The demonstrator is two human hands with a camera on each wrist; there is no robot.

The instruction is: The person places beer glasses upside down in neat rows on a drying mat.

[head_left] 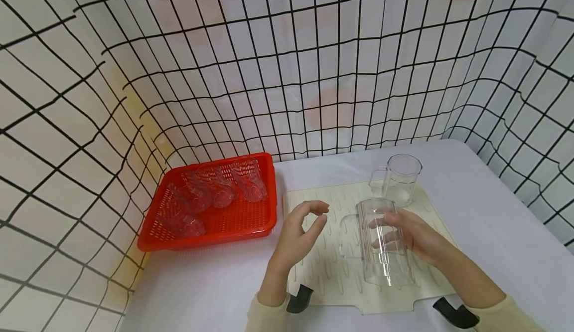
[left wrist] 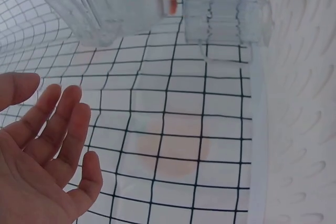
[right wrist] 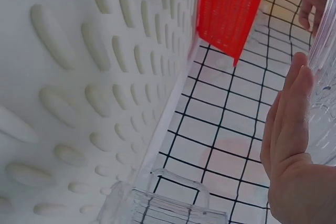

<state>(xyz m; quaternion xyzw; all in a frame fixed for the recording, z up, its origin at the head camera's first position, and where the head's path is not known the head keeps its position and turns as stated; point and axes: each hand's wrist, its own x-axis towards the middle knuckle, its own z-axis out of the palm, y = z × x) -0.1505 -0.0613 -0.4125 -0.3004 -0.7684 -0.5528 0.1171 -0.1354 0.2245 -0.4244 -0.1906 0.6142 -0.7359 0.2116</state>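
White cloth (head_left: 453,182) is overlaid by a cream mat (head_left: 327,287), above which a clear pitcher (head_left: 383,260), gripped round its body by the right hand (head_left: 414,232), should be steadied at its handle (head_left: 341,237) by the left hand (head_left: 296,235), whose loosely curved fingers are engaged with nothing.

I see two arms. The left arm (head_left: 274,281) points up, and the left hand (head_left: 299,232) is held in the air with nothing in it. Its thumb and fingers bend softly, like a letter C with a gap. The right arm (head_left: 475,279) slants across, and the right hand (head_left: 414,233) is holding on, fingers reaching round.
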